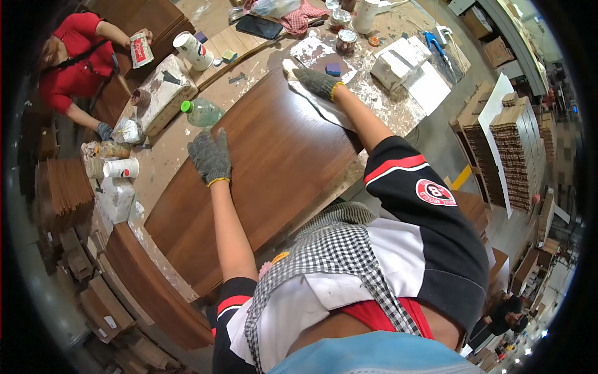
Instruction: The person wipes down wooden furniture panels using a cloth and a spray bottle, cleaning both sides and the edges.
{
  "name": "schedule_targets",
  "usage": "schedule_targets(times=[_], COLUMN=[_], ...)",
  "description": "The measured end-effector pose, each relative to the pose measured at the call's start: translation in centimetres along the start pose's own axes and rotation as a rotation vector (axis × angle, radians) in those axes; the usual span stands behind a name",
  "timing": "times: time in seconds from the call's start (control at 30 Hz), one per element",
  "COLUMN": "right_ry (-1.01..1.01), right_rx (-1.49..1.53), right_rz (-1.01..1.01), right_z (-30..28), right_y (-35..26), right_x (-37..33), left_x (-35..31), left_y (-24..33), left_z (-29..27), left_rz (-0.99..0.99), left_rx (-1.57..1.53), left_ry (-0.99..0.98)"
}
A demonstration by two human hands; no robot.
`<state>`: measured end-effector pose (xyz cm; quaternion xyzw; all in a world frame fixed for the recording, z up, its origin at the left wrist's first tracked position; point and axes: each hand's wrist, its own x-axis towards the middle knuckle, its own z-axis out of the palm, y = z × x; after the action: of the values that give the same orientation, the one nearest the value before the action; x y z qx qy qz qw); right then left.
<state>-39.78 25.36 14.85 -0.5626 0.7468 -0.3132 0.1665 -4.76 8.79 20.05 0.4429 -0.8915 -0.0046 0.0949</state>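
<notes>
A large brown wood-grain board lies on the work table in front of me. My left hand, in a grey knit glove, rests flat near the board's left edge with its fingers somewhat apart. At the far right end of the board, my right hand wears a similar glove and presses on a white cloth. The cloth trails along the board's right edge under my wrist. Just beyond the right hand is a small dark blue block. A clear bottle with a green cap lies beyond my left hand.
Paint-stained table surrounds the board. Beyond it stand tins, a white cup, a dark phone and a spattered white block. A person in red works at far left, holding a can. Stacked panels stand to the right.
</notes>
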Motion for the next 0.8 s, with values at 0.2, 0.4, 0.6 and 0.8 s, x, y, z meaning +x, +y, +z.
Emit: schedule_targets(times=[0.2,0.4,0.6,0.8], right_ry=[-0.215,-0.115,-0.282,-0.265], right_rx=[0.225,-0.023,-0.219,-0.169], right_rz=[0.300,0.233,0.109,0.087], right_z=[-2.5,-1.1,0.0,-0.8], right_y=[-2.2,-4.1,-4.1,-3.3], right_x=[-11.8,-2.5,7.9,3.1], left_x=[-0.7,-0.7,-1.0,-1.1], left_y=[-1.0,-1.3,-1.5,-1.7], left_z=[-0.8,-0.2,-0.1,0.0], left_rz=[-0.066,-0.030,-0.029,-0.049], left_rx=[-0.046,-0.062,-0.073,-0.059], left_ry=[-0.037,0.044,0.075,0.077])
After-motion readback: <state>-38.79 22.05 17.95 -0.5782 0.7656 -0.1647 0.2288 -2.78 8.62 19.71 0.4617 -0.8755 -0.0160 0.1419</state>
